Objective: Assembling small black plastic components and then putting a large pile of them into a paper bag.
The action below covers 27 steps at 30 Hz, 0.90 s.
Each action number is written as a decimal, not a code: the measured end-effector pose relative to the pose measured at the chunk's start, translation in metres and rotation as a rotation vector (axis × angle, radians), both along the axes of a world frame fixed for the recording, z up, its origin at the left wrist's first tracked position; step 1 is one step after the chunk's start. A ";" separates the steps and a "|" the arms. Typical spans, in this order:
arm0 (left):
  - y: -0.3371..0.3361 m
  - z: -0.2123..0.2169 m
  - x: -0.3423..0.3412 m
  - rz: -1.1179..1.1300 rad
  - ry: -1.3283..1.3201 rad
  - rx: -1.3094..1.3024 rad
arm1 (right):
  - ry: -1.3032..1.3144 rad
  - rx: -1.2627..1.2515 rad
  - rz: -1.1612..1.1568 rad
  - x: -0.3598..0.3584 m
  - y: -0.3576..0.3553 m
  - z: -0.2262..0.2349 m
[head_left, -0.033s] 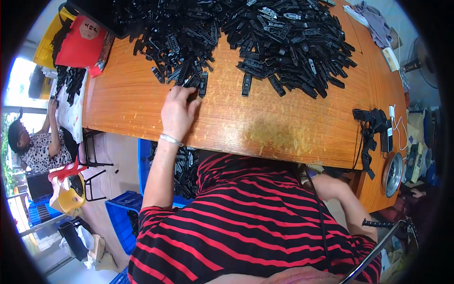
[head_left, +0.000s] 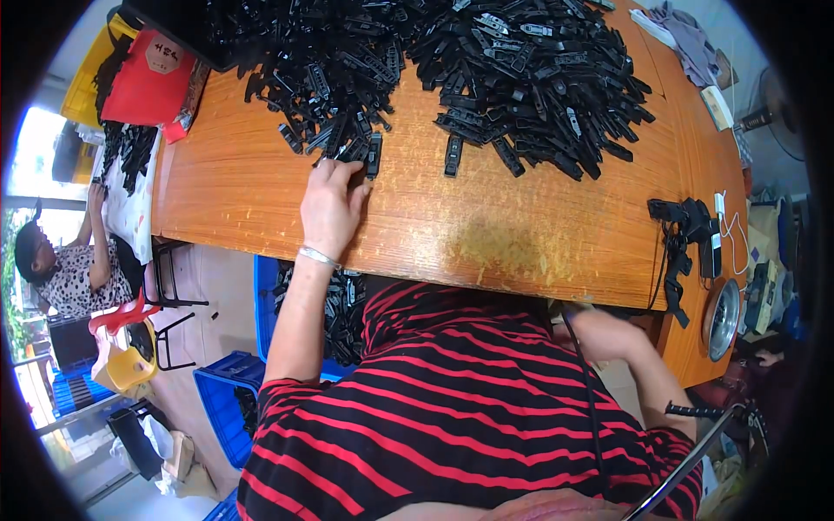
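My left hand [head_left: 330, 204], with a silver bracelet at the wrist, rests on the wooden table at the near edge of a pile of black plastic parts [head_left: 347, 69]. Its thumb and fingers are apart, and a fingertip reaches the side of one upright black clip-like part [head_left: 373, 156]. A second single part [head_left: 453, 156] lies to the right, next to a larger pile of similar parts [head_left: 539, 87]. My right hand [head_left: 599, 334] is below the table's front edge at my right side, its fingers blurred and partly hidden.
Blue crates [head_left: 230, 404] with black parts stand on the floor at my left. A red bag [head_left: 152, 78] sits at the table's far left corner. Black straps [head_left: 682, 230] and a metal bowl [head_left: 721, 319] are at the right. Another person [head_left: 74, 269] works at the left.
My left hand has shifted slightly to the right against the single part. My right hand and forearm have moved a little, with the hand still low beside the table edge.
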<state>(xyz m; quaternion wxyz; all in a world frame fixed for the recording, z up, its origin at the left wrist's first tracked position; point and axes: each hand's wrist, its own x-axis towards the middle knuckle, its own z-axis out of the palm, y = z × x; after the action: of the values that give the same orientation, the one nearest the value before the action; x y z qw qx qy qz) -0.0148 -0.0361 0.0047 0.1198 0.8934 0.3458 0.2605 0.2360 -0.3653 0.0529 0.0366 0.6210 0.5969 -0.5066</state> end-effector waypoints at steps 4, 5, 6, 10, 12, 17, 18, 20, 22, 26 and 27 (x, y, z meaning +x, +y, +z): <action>0.002 -0.012 0.002 0.008 -0.036 -0.018 | 0.050 0.219 -0.045 0.001 0.075 0.021; 0.004 -0.014 0.003 0.019 -0.050 -0.051 | 0.031 0.237 0.142 -0.004 0.092 0.030; 0.004 -0.014 0.001 0.025 -0.046 -0.053 | 0.019 0.255 0.336 -0.007 0.107 0.039; 0.008 -0.016 0.000 0.135 -0.101 -0.107 | 0.220 0.114 0.290 0.016 0.143 0.053; 0.010 -0.017 0.005 0.159 -0.100 -0.117 | -0.159 0.306 0.278 0.028 0.166 0.054; 0.010 -0.021 0.012 0.182 -0.087 -0.110 | -0.231 1.032 0.036 0.016 0.217 -0.016; 0.009 -0.019 0.013 0.220 -0.079 -0.222 | -0.227 1.035 0.043 0.013 0.225 -0.025; 0.009 -0.018 0.012 0.235 -0.104 -0.241 | -0.305 1.071 0.113 0.007 0.236 -0.036; 0.008 -0.014 0.010 0.222 -0.083 -0.400 | -0.298 1.040 0.142 0.003 0.241 -0.042; 0.005 -0.010 0.005 0.232 -0.056 -0.457 | -0.267 1.024 0.127 -0.012 0.248 -0.053; 0.004 -0.011 0.004 0.239 -0.057 -0.457 | -0.244 1.038 0.099 -0.020 0.250 -0.055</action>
<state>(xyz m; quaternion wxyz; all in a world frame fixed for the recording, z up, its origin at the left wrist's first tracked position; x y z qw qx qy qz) -0.0106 -0.0320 -0.0065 0.2967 0.7883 0.4952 0.2128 0.2164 -0.1149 -0.0026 -0.1823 0.5829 0.7890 -0.0664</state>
